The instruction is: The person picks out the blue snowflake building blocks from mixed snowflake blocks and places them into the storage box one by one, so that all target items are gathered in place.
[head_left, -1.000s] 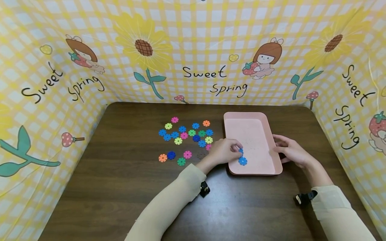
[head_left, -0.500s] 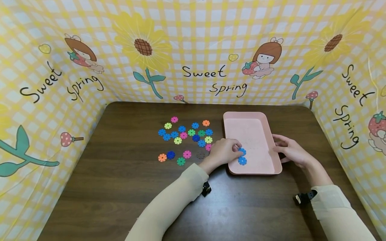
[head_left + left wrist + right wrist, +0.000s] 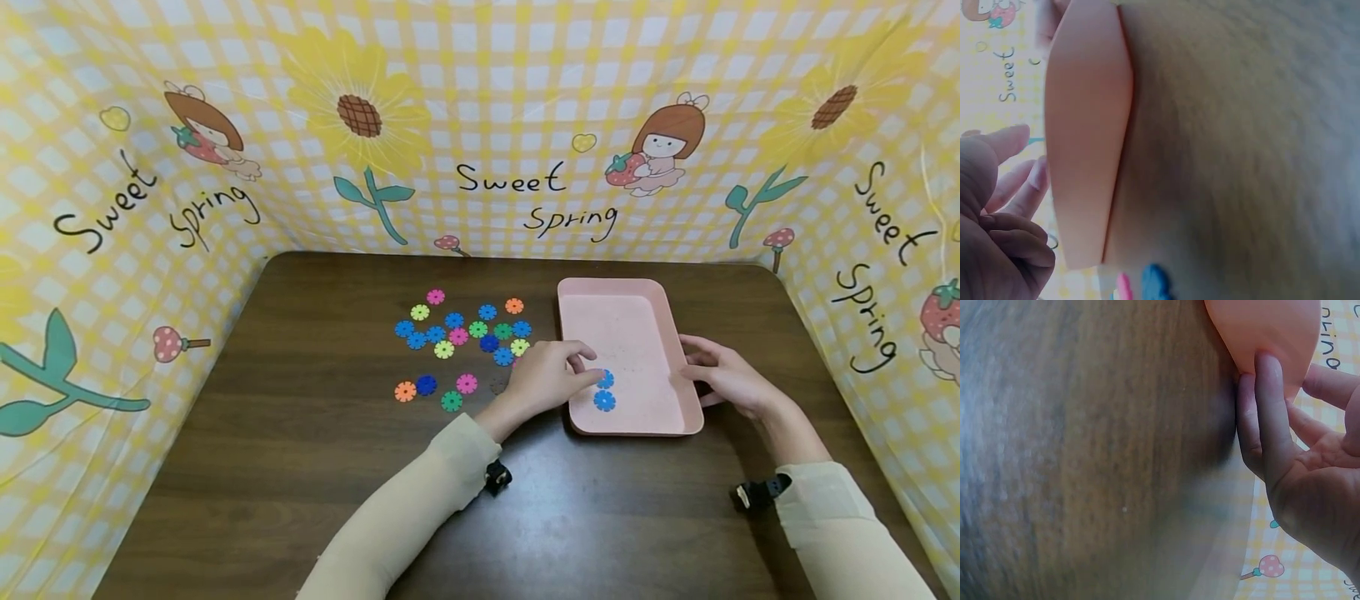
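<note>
My left hand [image 3: 543, 379] is over the left side of a shallow pink tray [image 3: 630, 325], thumb and forefinger apart with nothing between them. By the thumb tip a blue snowflake building disc [image 3: 606, 379] lies in the tray; just below it lies a second blue disc [image 3: 604, 401]. In the left wrist view the same hand [image 3: 1004, 212] appears beside the tray's outer wall [image 3: 1088, 137], other fingers curled. At the tray's right side, my right hand [image 3: 731, 375] holds the wall, thumb at the rim. Its fingers [image 3: 1270, 406] press the outside of the tray in the right wrist view.
Left of the tray, several loose snowflake discs are spread on the brown table [image 3: 300, 467], among them an orange disc [image 3: 405, 392], a green disc [image 3: 452, 401] and a pink disc [image 3: 467, 383]. A yellow checked cloth [image 3: 480, 100] stands around the back and sides.
My left thumb and forefinger have parted and let go of the upper blue disc, which now lies in the tray. The hand has drawn slightly left; the right hand keeps its place.
</note>
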### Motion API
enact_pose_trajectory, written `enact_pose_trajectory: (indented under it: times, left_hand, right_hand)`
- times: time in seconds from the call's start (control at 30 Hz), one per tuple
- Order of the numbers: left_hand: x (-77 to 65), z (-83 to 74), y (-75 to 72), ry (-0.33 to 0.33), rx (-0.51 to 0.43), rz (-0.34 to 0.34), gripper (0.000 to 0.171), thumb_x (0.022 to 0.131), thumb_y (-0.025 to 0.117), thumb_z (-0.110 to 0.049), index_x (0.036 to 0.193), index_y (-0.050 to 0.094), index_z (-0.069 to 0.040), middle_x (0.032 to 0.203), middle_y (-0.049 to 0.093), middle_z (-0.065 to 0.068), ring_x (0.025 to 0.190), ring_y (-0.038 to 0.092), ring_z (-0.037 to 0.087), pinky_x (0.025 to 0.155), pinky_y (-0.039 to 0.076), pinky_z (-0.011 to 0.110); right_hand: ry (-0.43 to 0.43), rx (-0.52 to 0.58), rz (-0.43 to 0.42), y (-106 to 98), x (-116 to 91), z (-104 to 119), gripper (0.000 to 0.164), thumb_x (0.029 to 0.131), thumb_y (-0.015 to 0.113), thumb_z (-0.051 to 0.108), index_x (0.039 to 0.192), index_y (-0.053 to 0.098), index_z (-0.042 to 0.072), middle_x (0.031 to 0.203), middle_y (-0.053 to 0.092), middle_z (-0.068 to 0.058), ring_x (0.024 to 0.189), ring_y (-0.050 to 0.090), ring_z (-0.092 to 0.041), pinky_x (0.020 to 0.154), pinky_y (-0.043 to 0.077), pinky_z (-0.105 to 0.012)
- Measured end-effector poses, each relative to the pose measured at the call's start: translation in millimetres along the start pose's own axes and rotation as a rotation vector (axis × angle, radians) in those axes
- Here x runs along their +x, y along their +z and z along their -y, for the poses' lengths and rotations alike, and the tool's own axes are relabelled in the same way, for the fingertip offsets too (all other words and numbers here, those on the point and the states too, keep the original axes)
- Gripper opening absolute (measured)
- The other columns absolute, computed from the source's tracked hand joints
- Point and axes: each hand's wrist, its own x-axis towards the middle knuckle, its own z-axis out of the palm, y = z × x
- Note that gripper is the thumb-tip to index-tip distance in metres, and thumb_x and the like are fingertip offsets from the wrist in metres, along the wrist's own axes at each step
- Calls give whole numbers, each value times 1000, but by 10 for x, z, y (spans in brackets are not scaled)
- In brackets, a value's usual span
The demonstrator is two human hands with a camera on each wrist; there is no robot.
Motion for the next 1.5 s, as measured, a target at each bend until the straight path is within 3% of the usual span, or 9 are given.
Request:
enact_pose_trajectory:
  times: [0.33, 0.6, 0.83, 1.23, 1.5]
  left_hand:
    - [-196, 177, -313, 33, -16, -16, 38, 93, 77, -47, 116, 78, -17, 72, 60, -12, 53, 51, 9, 47, 37, 25]
    - [-328, 424, -551, -19, -10, -78, 38, 93, 77, -46, 118, 78, -17, 81, 66, -13, 54, 53, 12, 47, 39, 29]
    - [-442, 671, -846, -98, 3, -150, 35, 94, 78, -41, 119, 77, -17, 91, 69, -11, 54, 53, 15, 47, 39, 32]
    - [-583, 1288, -1376, -262, 74, -223, 35, 95, 76, -42, 121, 75, -17, 103, 73, -3, 71, 61, 21, 57, 44, 36]
    - [-656, 1605, -1655, -322, 121, -247, 40, 96, 75, -41, 125, 73, -13, 113, 73, 6, 100, 67, 30, 82, 51, 50]
  right_hand:
    - [-15, -17, 2, -12, -19, 8, 73, 106, 58, 13, 165, 16, 3, 145, 41, -41, 98, 69, -26, 73, 61, -50]
    - [-10, -9, 11, -3, -8, -6, 73, 106, 56, 11, 165, 15, 4, 147, 39, -42, 100, 69, -28, 73, 61, -49]
    - [-8, -17, 12, -6, -4, -6, 72, 107, 56, 12, 165, 14, 3, 148, 37, -42, 102, 68, -29, 74, 61, -49]
    - [3, -26, 14, -4, -7, 1, 74, 106, 59, 16, 165, 16, 3, 148, 38, -41, 101, 69, -25, 76, 61, -50]
    - [17, -11, 8, -21, -12, -3, 74, 106, 59, 15, 165, 17, 4, 148, 37, -41, 100, 69, -25, 76, 61, -49]
